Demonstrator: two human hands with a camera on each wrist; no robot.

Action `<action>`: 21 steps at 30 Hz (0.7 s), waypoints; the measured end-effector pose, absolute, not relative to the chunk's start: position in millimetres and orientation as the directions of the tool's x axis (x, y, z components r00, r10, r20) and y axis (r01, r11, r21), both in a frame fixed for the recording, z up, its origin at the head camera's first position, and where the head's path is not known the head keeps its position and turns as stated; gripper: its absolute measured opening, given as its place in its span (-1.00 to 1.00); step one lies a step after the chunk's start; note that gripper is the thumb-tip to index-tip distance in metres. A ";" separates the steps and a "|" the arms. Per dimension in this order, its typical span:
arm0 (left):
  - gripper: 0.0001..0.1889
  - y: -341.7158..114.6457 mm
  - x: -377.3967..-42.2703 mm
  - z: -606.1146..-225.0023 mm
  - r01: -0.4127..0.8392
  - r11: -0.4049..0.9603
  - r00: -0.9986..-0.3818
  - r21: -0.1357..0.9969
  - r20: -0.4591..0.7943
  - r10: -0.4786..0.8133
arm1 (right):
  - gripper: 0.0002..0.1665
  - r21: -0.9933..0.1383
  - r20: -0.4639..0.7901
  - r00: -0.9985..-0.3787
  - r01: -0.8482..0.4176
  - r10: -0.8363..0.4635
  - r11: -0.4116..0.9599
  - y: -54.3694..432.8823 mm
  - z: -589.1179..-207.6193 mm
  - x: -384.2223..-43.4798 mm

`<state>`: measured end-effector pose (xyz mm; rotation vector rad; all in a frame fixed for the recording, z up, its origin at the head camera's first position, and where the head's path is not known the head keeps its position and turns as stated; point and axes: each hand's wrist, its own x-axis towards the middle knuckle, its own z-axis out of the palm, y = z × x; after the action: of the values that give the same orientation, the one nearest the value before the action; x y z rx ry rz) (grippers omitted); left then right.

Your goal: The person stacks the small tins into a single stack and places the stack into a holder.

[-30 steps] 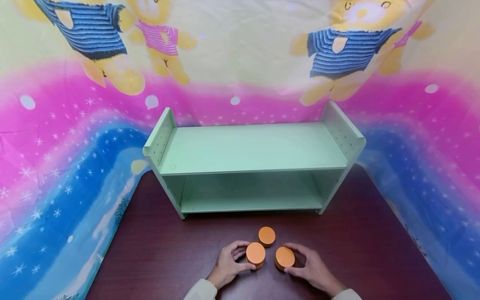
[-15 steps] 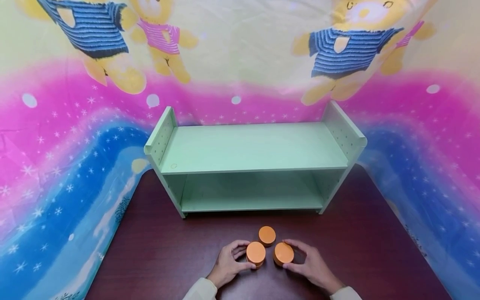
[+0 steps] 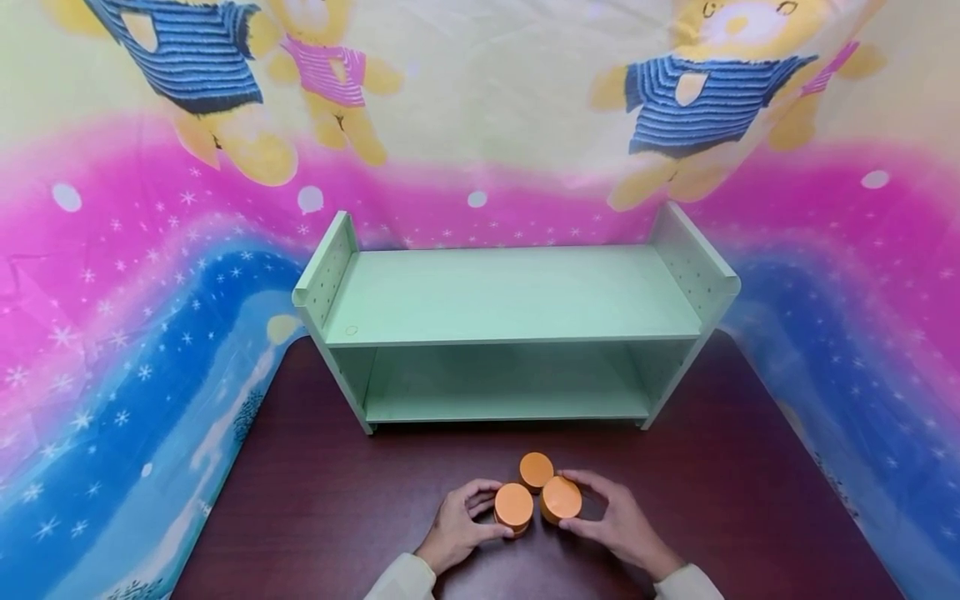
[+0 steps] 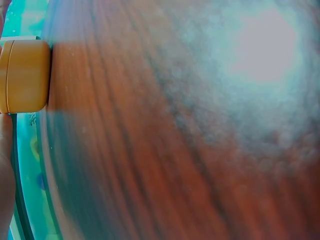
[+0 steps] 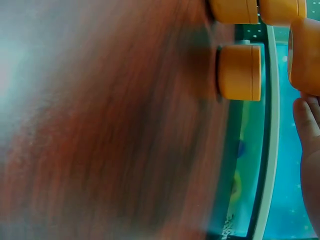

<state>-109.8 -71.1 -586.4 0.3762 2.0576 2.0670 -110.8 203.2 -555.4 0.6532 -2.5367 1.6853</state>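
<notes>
- Left hand (image 3: pixel 459 527): lies low at the near edge of the head view, palm turned inward, thumb and fingers curled into a C-shaped grip; the wrist runs back toward the body in a pale sleeve cuff (image 3: pixel 397 581).
- Right hand (image 3: pixel 611 523): mirrors the left, fingers arched forward and over, thumb at the near side, closed in a grasp; its forearm angles back to the lower right.
- Right wrist view: a fingertip (image 5: pixel 306 120) shows at the right edge.
- The two hands sit close together, knuckles up.
</notes>
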 end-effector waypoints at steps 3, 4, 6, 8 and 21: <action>-0.42 -71.0 -110.1 -587.1 0.045 -0.006 -0.947 0.999 0.045 0.318 | -0.23 -0.860 0.266 -0.906 -0.377 -0.328 0.344 202.3 -551.8 -112.0; -0.42 -71.0 -110.3 -587.4 0.043 -0.005 -0.947 0.999 0.042 0.318 | -0.23 -0.857 0.268 -0.906 -0.380 -0.327 0.349 202.0 -550.7 -112.4; -0.42 -70.9 -110.4 -587.6 0.037 -0.002 -0.948 0.999 0.036 0.316 | -0.24 -0.854 0.270 -0.906 -0.382 -0.327 0.354 201.2 -548.7 -113.0; -0.42 -70.7 -110.4 -587.5 0.031 -0.002 -0.948 1.000 0.030 0.316 | -0.25 -0.856 0.272 -0.903 -0.385 -0.333 0.345 200.4 -547.2 -113.8; -0.42 -70.8 -111.2 -587.5 0.031 -0.005 -0.947 1.000 0.031 0.321 | -0.28 -0.832 0.341 -0.863 -0.462 -0.373 0.307 191.4 -537.0 -116.2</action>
<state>-111.2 -70.8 -587.5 0.3720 2.0577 2.0570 -116.2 191.4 -537.0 0.7915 -2.4706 1.6189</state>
